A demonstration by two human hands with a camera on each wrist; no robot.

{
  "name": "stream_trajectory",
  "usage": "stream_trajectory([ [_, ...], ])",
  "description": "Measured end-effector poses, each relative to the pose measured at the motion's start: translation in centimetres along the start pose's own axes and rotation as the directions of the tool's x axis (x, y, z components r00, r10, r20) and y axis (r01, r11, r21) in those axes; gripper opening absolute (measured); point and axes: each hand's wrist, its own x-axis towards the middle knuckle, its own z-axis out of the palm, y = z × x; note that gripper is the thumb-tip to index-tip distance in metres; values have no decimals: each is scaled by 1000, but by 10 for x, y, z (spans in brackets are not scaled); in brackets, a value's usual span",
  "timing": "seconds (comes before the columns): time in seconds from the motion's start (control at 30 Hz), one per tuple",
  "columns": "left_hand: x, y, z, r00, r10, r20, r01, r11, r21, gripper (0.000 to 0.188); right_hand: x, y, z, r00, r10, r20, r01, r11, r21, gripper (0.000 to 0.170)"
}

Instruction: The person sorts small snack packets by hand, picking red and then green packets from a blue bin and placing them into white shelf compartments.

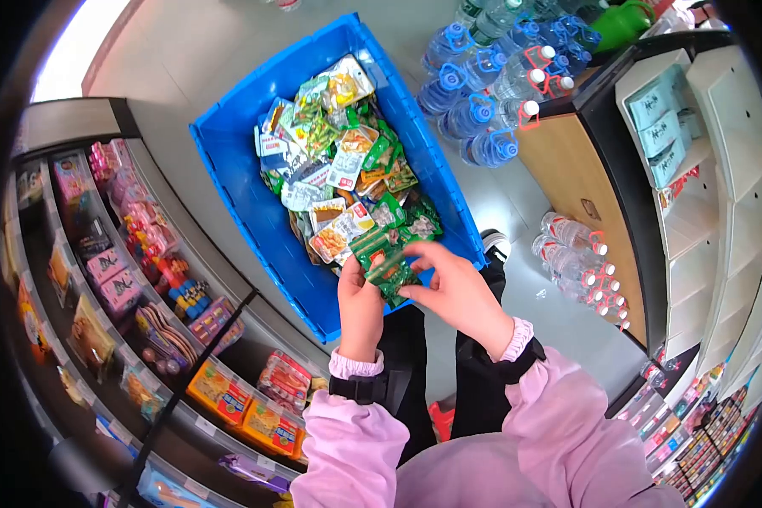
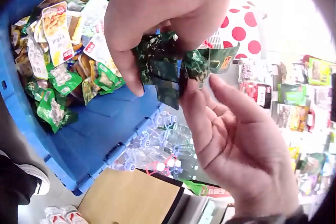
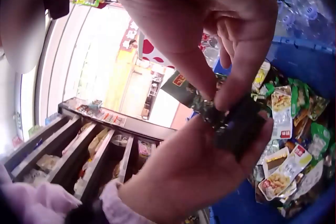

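Over the near end of a blue crate [image 1: 254,245], both hands hold small dark green snack packets [image 1: 389,269] with clear windows. The left hand [image 1: 360,311] grips them from the left side, thumb up along the near face. From the right, the right hand [image 1: 459,292] pinches an edge between thumb and fingers. In the left wrist view the green packets [image 2: 167,79] lie bunched between the hands, partly hidden by the left fingers. Below them in the crate is a heap of mixed snack packets [image 1: 347,165], green, white and yellow.
Large water bottles [image 1: 470,118] stand beyond the crate, with bundled smaller bottles [image 1: 576,258] on the floor at right. Stocked shelves [image 1: 186,372] line the left. A wooden-sided shelf unit [image 1: 571,178] stands at right. One shoe [image 1: 497,245] is beside the crate.
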Motion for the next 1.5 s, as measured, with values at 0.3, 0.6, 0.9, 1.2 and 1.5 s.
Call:
stream_trajectory([
  [0.3, -37, 63, 38, 983, 168, 70, -178, 967, 180, 22, -39, -18, -20, 994, 82, 75, -111, 664, 739, 29],
  [0.6, -46, 57, 45, 941, 214, 263, -325, 792, 517, 21, -60, -4, -1, 1000, 1, 3, -3, 717, 697, 28],
  [0.9, -64, 32, 91, 954, -37, 297, -86, 917, 389, 30, -100, 13, -20, 970, 88, -226, 97, 711, 696, 47],
  [1.2, -71, -38, 190, 730, -379, 569, 20, 844, 536, 36, -156, 83, -81, 889, 220, -401, 309, 355, 882, 47],
  [1.5, -73, -151, 323, 551, -489, 677, -295, 645, 705, 38, -208, 177, -185, 719, 347, -602, 520, 305, 798, 51],
])
